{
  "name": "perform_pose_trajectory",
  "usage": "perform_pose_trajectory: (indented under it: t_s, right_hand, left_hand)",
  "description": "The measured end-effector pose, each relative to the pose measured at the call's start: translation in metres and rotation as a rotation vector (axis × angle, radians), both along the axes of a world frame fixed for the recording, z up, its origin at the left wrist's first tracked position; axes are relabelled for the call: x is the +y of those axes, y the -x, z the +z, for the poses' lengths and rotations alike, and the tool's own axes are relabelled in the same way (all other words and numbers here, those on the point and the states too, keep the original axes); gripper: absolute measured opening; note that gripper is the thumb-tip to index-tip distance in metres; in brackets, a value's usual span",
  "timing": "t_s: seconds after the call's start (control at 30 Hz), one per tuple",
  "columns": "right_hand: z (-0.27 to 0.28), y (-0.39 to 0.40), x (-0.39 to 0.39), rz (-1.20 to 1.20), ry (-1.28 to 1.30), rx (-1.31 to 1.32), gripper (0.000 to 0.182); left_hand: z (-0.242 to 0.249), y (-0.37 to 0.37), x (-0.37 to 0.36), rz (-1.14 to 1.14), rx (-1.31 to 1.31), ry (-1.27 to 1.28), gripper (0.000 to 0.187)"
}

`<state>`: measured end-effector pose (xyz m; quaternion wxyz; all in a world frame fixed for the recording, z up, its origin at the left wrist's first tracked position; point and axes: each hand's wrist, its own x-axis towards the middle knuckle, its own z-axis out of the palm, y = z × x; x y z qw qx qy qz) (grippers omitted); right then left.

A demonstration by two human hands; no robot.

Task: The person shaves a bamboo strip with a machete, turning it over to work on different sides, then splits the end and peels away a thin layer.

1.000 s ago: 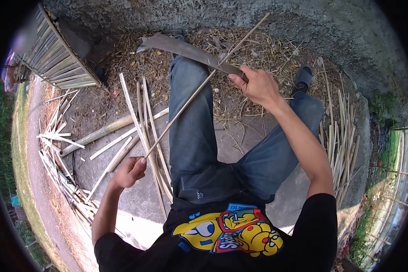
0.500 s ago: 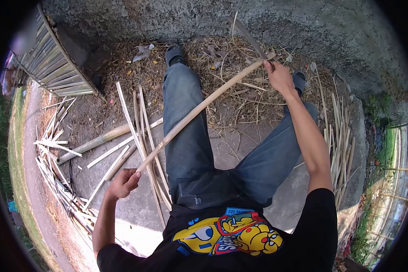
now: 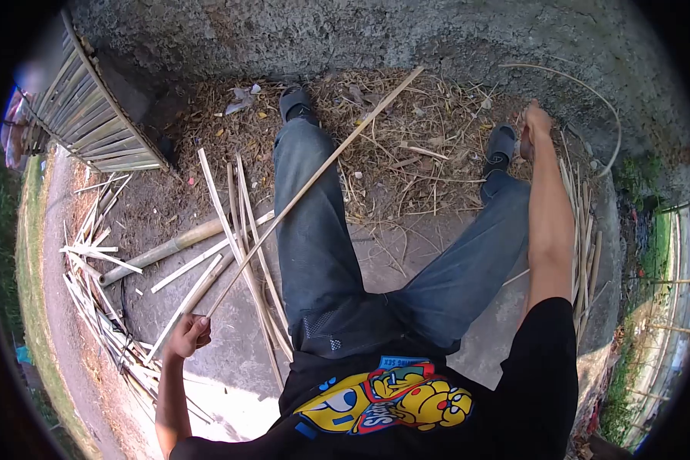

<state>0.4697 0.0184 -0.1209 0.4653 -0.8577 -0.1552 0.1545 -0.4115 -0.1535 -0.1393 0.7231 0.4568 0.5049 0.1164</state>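
Observation:
My left hand (image 3: 188, 335) is closed round the near end of a long bamboo strip (image 3: 314, 178), which slants up across my left thigh, its far end free in the air. My right hand (image 3: 535, 121) is a fist out past my right foot, away from the strip. It grips the machete seen in it half a second ago, whose blade hardly shows now. A thin curled bamboo sliver (image 3: 615, 115) hangs in the air near the wall, right of that hand.
Cut bamboo strips (image 3: 103, 307) lie piled at the left, and more strips (image 3: 583, 222) at the right. A bamboo pole (image 3: 172, 247) lies beside my left leg. Shavings (image 3: 406, 146) cover the ground before a rough wall (image 3: 322, 38). A slatted bamboo panel (image 3: 92, 107) leans at upper left.
My right hand has swung outward to the right, off the strip's far end. The thin sliver has come away to the right. My left hand has shifted down and left with the strip.

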Motion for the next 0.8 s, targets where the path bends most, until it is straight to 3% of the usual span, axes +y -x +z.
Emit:
perform_pose_trajectory:
  t_s: [0.07,0.1,0.27,0.3,0.4,0.43,0.5,0.57,0.67,0.8]
  right_hand:
    - [0.012,-0.019,-0.024,-0.094,-0.04,0.008,0.061]
    - [0.002,-0.04,-0.027,-0.048,-0.109,0.05,0.059]
    - [0.027,0.046,-0.061,0.242,-0.284,0.291,0.05]
    - [0.033,0.074,-0.063,0.346,-0.352,0.4,0.047]
    - [0.038,0.166,-0.073,0.499,-0.363,0.353,0.044]
    - [0.036,0.186,-0.075,0.616,-0.334,0.339,0.048]
    - [0.035,0.235,-0.079,0.793,-0.23,0.177,0.052]
    - [0.033,0.28,-0.083,0.953,-0.135,-0.336,0.051]
    - [0.026,0.329,-0.093,1.219,-0.012,-0.48,0.047]
    - [0.007,0.361,-0.09,1.309,-0.025,-0.73,0.05]
  left_hand:
    - [-0.003,0.0,0.002,0.004,-0.004,-0.027,0.05]
    - [0.004,-0.021,0.003,-0.009,0.106,-0.174,0.05]
    - [0.005,-0.11,0.037,-0.124,0.474,-0.721,0.049]
    - [0.016,-0.134,0.042,-0.102,0.481,-0.705,0.047]
    - [0.017,-0.181,0.058,-0.026,0.443,-0.608,0.041]
    - [0.015,-0.191,0.064,-0.044,0.465,-0.697,0.041]
    - [0.018,-0.208,0.074,-0.059,0.483,-0.831,0.041]
    - [0.027,-0.226,0.079,-0.055,0.515,-0.888,0.04]
    - [0.036,-0.241,0.083,-0.07,0.52,-0.908,0.039]
    - [0.037,-0.243,0.074,-0.136,0.55,-0.922,0.035]
